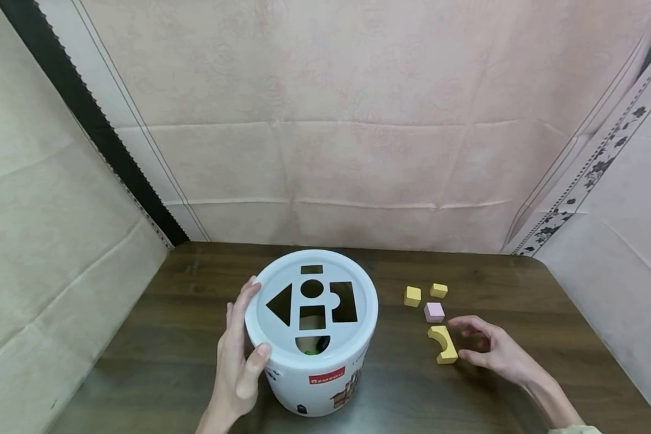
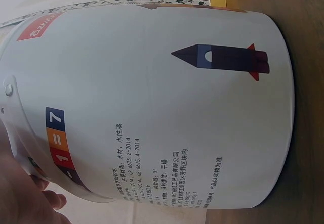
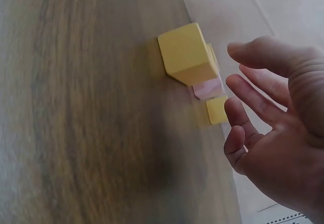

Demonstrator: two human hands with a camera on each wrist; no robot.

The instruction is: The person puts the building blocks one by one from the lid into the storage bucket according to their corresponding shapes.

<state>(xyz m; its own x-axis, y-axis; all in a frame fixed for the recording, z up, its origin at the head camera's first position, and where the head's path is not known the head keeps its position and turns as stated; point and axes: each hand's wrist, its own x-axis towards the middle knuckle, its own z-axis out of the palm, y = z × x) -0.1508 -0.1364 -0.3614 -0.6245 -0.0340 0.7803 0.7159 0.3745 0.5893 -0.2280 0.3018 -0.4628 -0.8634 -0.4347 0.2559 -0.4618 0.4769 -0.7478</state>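
Observation:
A white bucket (image 1: 295,389) with printed pictures stands on the table, its pale lid (image 1: 276,274) cut with several shaped holes. At its left side my left hand (image 1: 239,364) holds it, thumb on the lid's near rim and fingers round the far left edge. Through the half-round hole a bit of green and something dark show inside. My right hand (image 1: 493,349) is beside a yellow arch block (image 1: 450,346), fingers bent loosely and thumb apart. In the right wrist view, a gap shows between these fingertips and the arch block (image 3: 182,52).
Behind the arch block lie a pink block (image 1: 434,312) and two small yellow blocks, one at the left (image 1: 412,296) and one farther back (image 1: 439,290). The dark wooden table (image 1: 157,361) meets cloth hangings (image 1: 358,150) at the back and both sides.

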